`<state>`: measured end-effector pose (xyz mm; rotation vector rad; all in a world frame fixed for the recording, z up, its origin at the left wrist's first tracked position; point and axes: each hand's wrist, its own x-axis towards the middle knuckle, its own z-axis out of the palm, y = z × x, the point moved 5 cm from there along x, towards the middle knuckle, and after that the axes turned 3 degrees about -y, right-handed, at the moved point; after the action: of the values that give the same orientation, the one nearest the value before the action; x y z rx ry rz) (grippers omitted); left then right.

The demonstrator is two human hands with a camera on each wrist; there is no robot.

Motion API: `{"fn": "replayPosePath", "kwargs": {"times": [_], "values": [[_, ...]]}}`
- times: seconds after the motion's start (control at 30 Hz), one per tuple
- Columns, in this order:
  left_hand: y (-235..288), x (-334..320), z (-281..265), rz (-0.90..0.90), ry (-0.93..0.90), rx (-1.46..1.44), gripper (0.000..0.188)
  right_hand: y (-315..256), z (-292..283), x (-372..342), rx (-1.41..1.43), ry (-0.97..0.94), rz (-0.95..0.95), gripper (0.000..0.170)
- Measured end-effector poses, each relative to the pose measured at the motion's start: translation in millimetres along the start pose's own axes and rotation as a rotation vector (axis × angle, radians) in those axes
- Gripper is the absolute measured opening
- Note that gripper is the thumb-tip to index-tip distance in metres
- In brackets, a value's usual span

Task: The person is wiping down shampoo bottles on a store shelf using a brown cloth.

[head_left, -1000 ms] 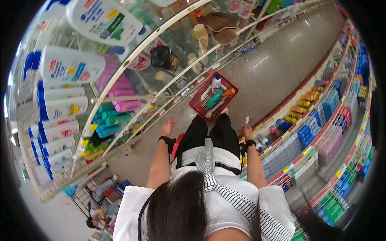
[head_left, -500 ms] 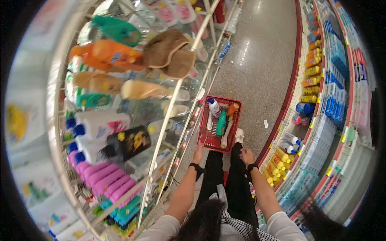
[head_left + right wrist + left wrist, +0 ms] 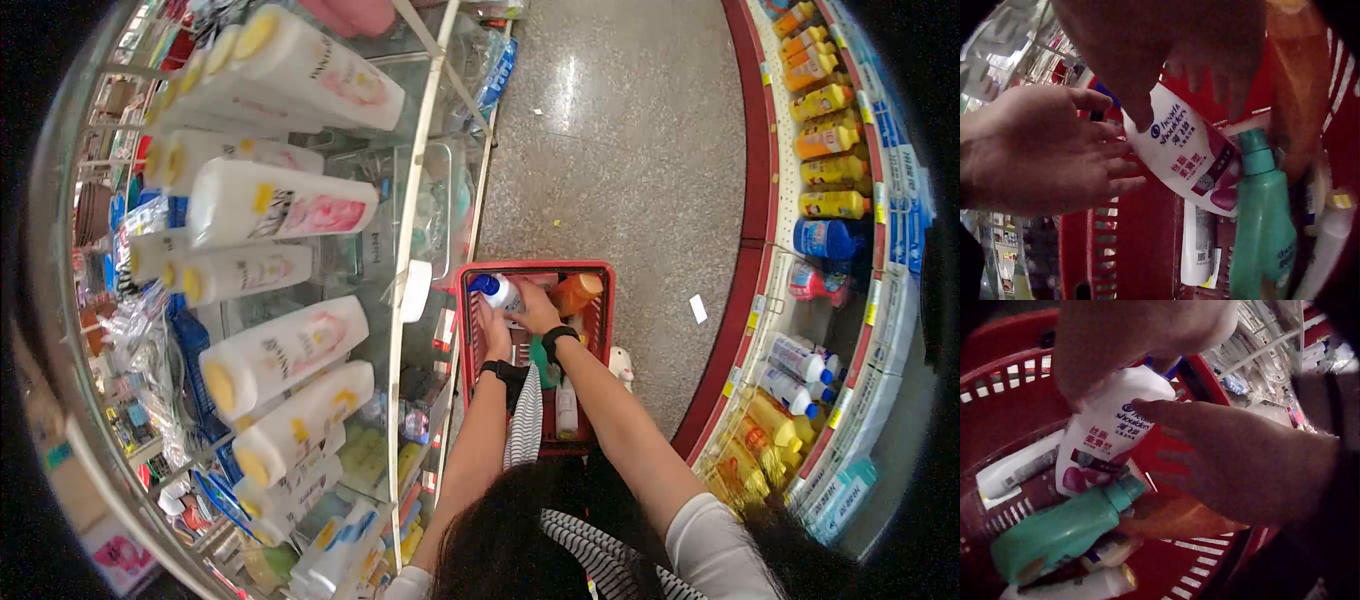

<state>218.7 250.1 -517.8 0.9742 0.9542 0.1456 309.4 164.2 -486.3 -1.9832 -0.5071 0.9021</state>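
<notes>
In the red shopping basket (image 3: 610,350) a white head & shoulders shampoo bottle (image 3: 1175,150) with a blue cap leans at a slant. My right hand (image 3: 540,308) holds it, thumb on the label by the logo and fingers at its other side, as the left wrist view shows. My left hand (image 3: 1054,150) is at the cap side, its fingers straight and pointing at the bottle. Beside it lie a green bottle (image 3: 1060,534), an orange bottle (image 3: 577,293) and a white tube-like container (image 3: 1197,244). Another white bottle (image 3: 567,410) lies at the basket's near end.
A glass-shelved rack with several white bottles (image 3: 285,350) rises close on the left, its pale metal edge (image 3: 408,250) beside the basket. Low shelves of yellow bottles (image 3: 835,205) curve along the right. Speckled floor (image 3: 620,150) runs ahead between them, with a white slip (image 3: 698,309) on it.
Both hands have come from beside my legs down into the basket. The right hand has taken hold of the shampoo bottle. My view has moved forward and closer to the basket.
</notes>
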Motion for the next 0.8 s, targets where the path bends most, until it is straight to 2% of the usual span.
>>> {"fn": "replayPosePath", "kwargs": {"times": [0.07, 0.1, 0.13, 0.2, 0.23, 0.27, 0.33, 0.4, 0.43, 0.47, 0.5, 0.53, 0.6, 0.63, 0.7, 0.73, 0.8], "values": [[10.3, 6.5, -1.6, 0.025, 0.056, 0.654, 0.069, 3.0, 10.9, 18.8, -0.168, 0.009, -0.133, 0.069], [6.6, 8.1, -2.1, -0.002, 0.09, 0.702, 0.077, 37.1, 37.1, 32.3, -0.123, 0.05, -0.073, 0.065], [-4.5, 16.2, -6.8, 0.069, 0.121, 0.668, 0.082, 38.5, 36.0, 38.9, -0.114, 0.059, -0.071, 0.065], [-17.1, 21.7, -10.2, 0.067, 0.143, 0.558, 0.082, 39.7, 37.9, 44.8, -0.153, -0.083, -0.145, 0.065], [0.4, 13.5, 6.2, 0.007, 0.161, 0.553, 0.074, 58.4, 42.3, 47.3, -0.086, -0.353, -0.022, 0.053], [-15.5, 20.6, -3.5, 0.01, 0.142, 0.755, 0.065, 29.1, 10.2, 34.0, -0.161, -0.261, -0.043, 0.05], [-15.6, 1.5, 6.0, 0.178, 0.03, 0.568, 0.062, 42.1, 11.5, 19.5, -0.181, -0.098, -0.187, 0.04], [-0.9, -33.9, 13.6, 0.276, -0.042, 0.573, 0.059, 45.3, 21.6, -9.5, -0.165, -0.089, -0.179, 0.032], [9.6, -51.9, 13.4, 0.376, -0.025, 0.771, 0.058, 28.3, 17.3, -24.4, -0.095, -0.068, -0.162, 0.028], [19.4, -72.2, 14.1, 0.439, -0.04, 0.765, 0.055, 8.2, 10.5, -41.7, -0.083, -0.054, -0.186, 0.028], [19.9, -86.7, 6.3, 0.379, -0.018, 0.651, 0.055, -6.4, 8.9, -52.1, -0.115, -0.063, -0.219, 0.028], [50.4, -109.2, 16.8, 0.389, -0.002, 0.656, 0.055, -26.3, 3.7, -63.3, -0.149, -0.071, -0.252, 0.029], [79.7, -143.2, 17.1, 0.365, -0.088, 0.675, 0.055, -68.0, -10.7, -90.0, -0.148, -0.187, -0.189, 0.03], [87.7, -163.6, 14.5, 0.357, -0.078, 0.664, 0.053, -76.0, -11.4, -105.4, -0.169, -0.154, -0.225, 0.031], [120.4, -206.1, 26.9, 0.362, -0.082, 0.677, 0.053, -113.5, -28.9, -143.5, 0.009, -0.095, -0.256, 0.033], [148.9, -233.2, 43.2, 0.369, -0.094, 0.699, 0.054, -135.1, -42.5, -163.9, 0.051, -0.117, -0.211, 0.036], [187.0, -279.0, 59.0, 0.4, -0.135, 0.891, 0.059, -188.7, -81.1, -204.4, 0.142, -0.062, -0.246, 0.04]]}}
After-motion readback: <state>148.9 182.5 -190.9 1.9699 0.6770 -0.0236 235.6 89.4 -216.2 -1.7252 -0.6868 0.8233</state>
